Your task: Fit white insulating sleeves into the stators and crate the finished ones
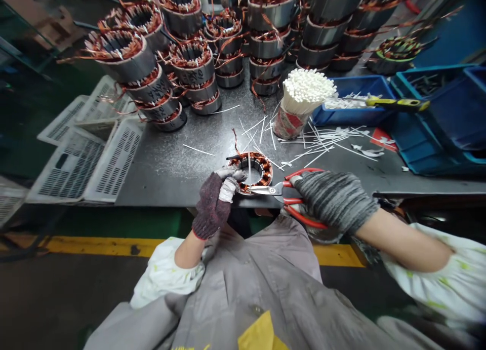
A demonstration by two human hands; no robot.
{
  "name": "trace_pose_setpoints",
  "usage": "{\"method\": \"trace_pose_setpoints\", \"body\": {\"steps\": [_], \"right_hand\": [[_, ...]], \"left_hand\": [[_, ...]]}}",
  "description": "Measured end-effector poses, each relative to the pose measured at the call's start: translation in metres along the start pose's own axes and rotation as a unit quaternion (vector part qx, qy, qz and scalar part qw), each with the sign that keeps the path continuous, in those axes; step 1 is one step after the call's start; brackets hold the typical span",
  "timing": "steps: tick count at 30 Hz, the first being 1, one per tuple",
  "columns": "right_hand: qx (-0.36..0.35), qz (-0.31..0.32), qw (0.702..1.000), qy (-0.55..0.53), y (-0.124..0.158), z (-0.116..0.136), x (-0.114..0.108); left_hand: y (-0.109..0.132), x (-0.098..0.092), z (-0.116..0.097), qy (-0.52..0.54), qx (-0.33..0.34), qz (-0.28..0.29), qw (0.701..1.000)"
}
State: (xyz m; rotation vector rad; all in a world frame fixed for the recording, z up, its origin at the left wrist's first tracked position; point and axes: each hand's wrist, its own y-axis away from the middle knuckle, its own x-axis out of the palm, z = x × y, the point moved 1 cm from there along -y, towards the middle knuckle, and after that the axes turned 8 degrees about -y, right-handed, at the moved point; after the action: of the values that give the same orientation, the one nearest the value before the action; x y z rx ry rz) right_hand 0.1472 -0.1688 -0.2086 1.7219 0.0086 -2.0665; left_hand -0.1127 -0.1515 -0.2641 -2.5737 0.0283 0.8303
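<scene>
A motor stator (266, 173) with copper windings lies at the front edge of the bench. A white cable tie (249, 162) crosses over its ring. My left hand (220, 193), in a dark knitted glove with white-wrapped fingers, is closed on the near left side of the stator. In my right hand (330, 200), gloved in grey stripes, is a pair of red-handled scissors (290, 198). Their blades point left and reach the near rim of the stator by the tie's lower end. Whether the blades touch the tie I cannot tell.
Stacks of wound stators (193, 69) stand along the back of the bench. A holder (290, 122) packed with white cable ties stands right of centre, with loose ties (322, 142) scattered around. Blue bins (421, 137) are at the right, a yellow-handled screwdriver (402, 103) across them. White crates (91, 147) stand left.
</scene>
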Motion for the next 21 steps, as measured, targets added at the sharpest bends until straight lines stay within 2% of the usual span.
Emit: {"method": "trace_pose_setpoints", "body": {"steps": [2, 5, 8, 11, 13, 15, 18, 20, 21], "right_hand": [[0.056, 0.051, 0.997, 0.024, -0.005, -0.003, 0.0], [0.154, 0.047, 0.987, 0.017, -0.01, -0.032, 0.0], [0.232, -0.006, 0.972, 0.018, -0.01, -0.072, -0.004], [0.233, -0.112, 0.965, 0.045, -0.009, -0.092, -0.006], [0.182, -0.178, 0.966, 0.05, -0.014, -0.084, 0.0], [0.08, -0.21, 0.974, 0.035, -0.026, -0.06, 0.014], [-0.127, -0.203, 0.971, -0.003, -0.054, -0.016, 0.043], [-0.25, -0.157, 0.955, -0.02, -0.078, 0.002, 0.056], [-0.287, -0.128, 0.949, -0.023, -0.091, 0.006, 0.059]], "left_hand": [[-0.001, -0.005, -0.004, -0.019, 0.022, 0.007, 1.0], [-0.003, -0.011, -0.021, -0.112, 0.111, -0.003, 0.987], [-0.004, -0.002, -0.041, -0.261, 0.199, 0.031, 0.944], [-0.01, 0.019, -0.045, -0.365, 0.172, 0.122, 0.907], [-0.015, 0.028, -0.04, -0.383, 0.14, 0.174, 0.896], [-0.019, 0.024, -0.032, -0.365, 0.12, 0.197, 0.902], [-0.015, -0.005, -0.021, -0.308, 0.065, 0.168, 0.934], [-0.006, -0.031, -0.013, -0.293, 0.021, 0.13, 0.947], [-0.001, -0.044, -0.007, -0.306, 0.004, 0.113, 0.945]]}}
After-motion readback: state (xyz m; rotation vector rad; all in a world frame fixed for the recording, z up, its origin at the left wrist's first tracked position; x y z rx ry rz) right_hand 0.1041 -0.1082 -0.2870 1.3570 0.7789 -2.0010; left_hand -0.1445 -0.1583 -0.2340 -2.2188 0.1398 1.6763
